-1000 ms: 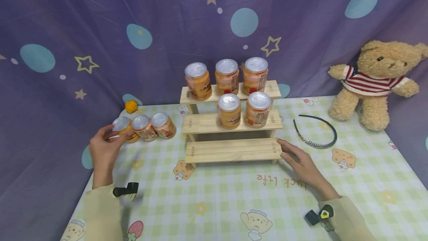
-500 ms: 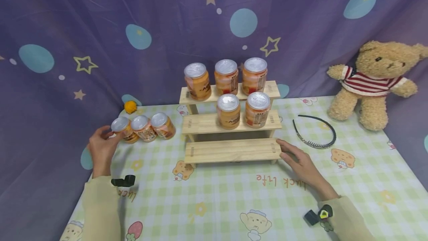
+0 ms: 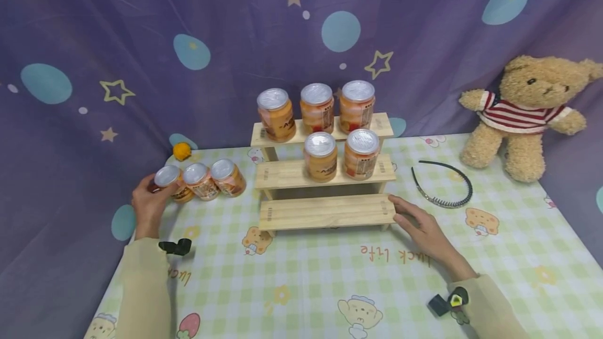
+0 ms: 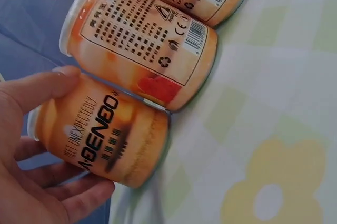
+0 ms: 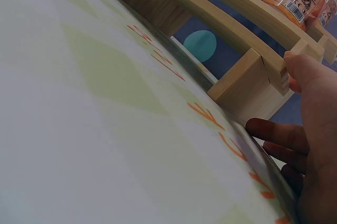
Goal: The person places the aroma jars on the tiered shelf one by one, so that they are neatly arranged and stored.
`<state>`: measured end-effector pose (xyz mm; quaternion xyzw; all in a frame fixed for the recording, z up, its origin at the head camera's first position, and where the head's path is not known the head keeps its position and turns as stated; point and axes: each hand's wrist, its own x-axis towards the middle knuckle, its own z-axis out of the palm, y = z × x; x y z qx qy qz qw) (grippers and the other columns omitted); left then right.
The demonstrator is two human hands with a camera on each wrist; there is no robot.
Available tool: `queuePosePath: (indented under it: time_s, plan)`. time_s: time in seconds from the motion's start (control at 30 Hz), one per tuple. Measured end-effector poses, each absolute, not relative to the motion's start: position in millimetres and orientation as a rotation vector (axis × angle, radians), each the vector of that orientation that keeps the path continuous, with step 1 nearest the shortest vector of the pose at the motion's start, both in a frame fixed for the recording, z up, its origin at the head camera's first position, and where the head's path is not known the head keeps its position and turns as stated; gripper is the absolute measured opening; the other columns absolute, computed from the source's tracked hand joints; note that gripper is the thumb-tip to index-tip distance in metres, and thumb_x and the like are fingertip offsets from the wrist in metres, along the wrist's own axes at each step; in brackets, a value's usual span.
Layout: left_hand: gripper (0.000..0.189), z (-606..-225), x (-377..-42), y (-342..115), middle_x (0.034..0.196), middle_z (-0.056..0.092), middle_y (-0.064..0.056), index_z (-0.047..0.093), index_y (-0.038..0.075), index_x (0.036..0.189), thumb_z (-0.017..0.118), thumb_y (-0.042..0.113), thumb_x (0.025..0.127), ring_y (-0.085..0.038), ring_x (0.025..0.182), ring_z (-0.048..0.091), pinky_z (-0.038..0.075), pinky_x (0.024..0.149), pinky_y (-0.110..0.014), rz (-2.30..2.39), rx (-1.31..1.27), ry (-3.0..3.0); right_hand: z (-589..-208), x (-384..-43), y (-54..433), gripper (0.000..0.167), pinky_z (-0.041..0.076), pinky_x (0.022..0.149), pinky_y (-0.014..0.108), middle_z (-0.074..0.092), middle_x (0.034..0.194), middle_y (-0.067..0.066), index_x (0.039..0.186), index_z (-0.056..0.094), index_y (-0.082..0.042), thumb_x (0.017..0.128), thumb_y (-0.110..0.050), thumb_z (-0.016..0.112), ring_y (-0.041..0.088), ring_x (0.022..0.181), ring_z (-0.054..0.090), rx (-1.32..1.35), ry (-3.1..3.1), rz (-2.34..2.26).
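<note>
My left hand [image 3: 152, 200] grips the leftmost of three orange-labelled jars [image 4: 105, 129] standing in a row on the cloth. Its thumb lies along the near side by the neck, with the fingers around the opposite side. The middle jar [image 4: 142, 45] stands right beside it, and the third jar [image 3: 228, 178] follows. My right hand [image 3: 421, 226] touches the right end of the lowest step of a three-step wooden rack [image 3: 325, 212], fingers loosely extended. In the right wrist view, its thumb rests at the board's corner [image 5: 274, 61].
Three jars [image 3: 317, 109] with silver lids stand on the top step and two jars [image 3: 361, 155] on the middle one. A black headband [image 3: 445, 202] lies to the right, near a seated teddy bear [image 3: 527, 119]. A small yellow-orange ball [image 3: 181, 151] sits behind the left row.
My left hand has closed in around the leftmost jar, its wrist shifting forward. The right hand stays at the rack's end. The head view has drifted slightly.
</note>
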<state>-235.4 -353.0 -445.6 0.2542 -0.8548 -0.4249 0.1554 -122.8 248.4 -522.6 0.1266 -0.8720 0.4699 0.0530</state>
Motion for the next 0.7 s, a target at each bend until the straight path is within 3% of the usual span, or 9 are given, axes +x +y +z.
queuePosePath:
  time_s: [0.23,0.7]
  plan:
    - [0.07,-452.9,-238.4,-356.9,0.091,0.053,0.022,0.057,0.007,0.14,0.085,0.02,0.077,0.006,0.083,0.05,0.042,0.072,-0.009,-1.377,0.671,-2.308,-522.3,-123.1,248.5,0.049,0.025,0.106,0.001,0.066,0.136,0.008,0.151,0.045,-0.026,0.103,-0.021,0.056,-0.015,0.123,0.049,0.374,-2.659,1.42]
    - [0.063,-442.6,-231.5,-361.3,0.083,0.058,0.022,0.067,0.009,0.13,0.09,0.011,0.071,0.004,0.08,0.056,0.047,0.066,-0.008,-1.52,0.737,-2.115,-522.6,-122.5,248.0,0.049,0.026,0.106,0.001,0.067,0.133,0.007,0.151,0.045,-0.028,0.103,-0.02,0.056,-0.013,0.123,0.05,0.375,-2.656,1.415]
